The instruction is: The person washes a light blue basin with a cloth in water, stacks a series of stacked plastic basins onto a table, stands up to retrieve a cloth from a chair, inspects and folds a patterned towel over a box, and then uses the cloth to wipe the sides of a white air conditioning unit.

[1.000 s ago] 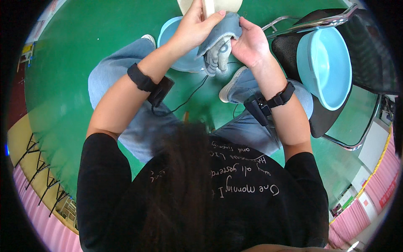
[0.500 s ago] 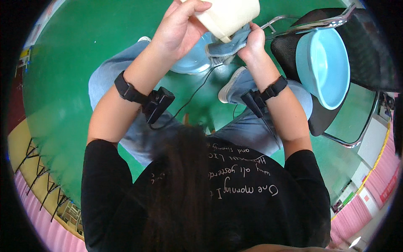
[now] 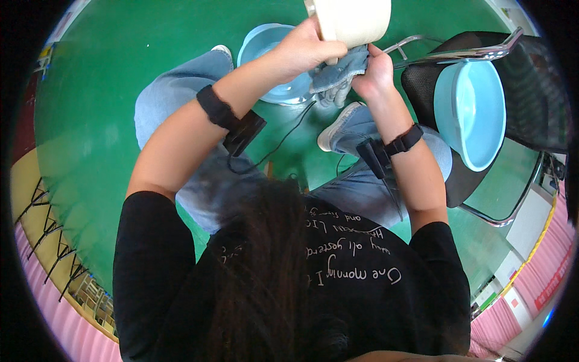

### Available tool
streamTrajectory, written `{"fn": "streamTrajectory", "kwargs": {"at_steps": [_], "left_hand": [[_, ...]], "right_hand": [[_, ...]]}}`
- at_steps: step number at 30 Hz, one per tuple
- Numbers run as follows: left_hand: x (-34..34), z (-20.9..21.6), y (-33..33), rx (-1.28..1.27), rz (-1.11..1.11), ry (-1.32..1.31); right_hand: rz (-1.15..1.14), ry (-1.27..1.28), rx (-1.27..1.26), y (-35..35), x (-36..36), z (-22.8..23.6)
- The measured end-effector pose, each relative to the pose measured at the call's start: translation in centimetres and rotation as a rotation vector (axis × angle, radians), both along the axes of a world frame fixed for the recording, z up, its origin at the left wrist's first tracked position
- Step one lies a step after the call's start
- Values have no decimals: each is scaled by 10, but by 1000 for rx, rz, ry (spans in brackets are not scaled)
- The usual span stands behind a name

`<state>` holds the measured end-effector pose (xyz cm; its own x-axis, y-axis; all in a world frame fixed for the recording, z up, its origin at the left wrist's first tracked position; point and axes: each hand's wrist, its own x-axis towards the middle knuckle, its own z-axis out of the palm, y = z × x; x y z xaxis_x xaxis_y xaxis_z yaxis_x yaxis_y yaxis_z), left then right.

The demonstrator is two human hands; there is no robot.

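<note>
A cream-coloured round container, shaped like a small bucket, is held up tilted at the top of the view. My left hand grips it by the rim, thumb pressed over the edge. A damp-looking blue-grey cloth is bunched in my right hand, right under the container and against its lower side. Most of the right fingers are hidden behind the cloth. Below the cloth, at floor level, stands a light-blue basin, partly covered by my left forearm.
To the right, a second light-blue basin rests tipped on a black chair with metal armrests. My knees are spread on either side, a shoe near the floor basin. A thin black cable hangs from my left wrist strap.
My left hand has shifted right and slightly down along with the container. The cloth and my right hand have moved a little right and down. More of the floor basin now shows.
</note>
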<state>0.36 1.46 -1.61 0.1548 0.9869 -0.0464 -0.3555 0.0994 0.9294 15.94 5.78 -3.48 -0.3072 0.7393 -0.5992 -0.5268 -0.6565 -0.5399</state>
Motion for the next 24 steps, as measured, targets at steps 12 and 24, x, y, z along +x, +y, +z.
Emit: {"fn": "streamTrajectory", "kwargs": {"at_steps": [12,24], "left_hand": [[20,-25,15,45,7,291],[1,-20,17,-16,68,-46]], "right_hand": [[35,117,-34,-7,9,18],[-85,-18,91,1,7,10]]}}
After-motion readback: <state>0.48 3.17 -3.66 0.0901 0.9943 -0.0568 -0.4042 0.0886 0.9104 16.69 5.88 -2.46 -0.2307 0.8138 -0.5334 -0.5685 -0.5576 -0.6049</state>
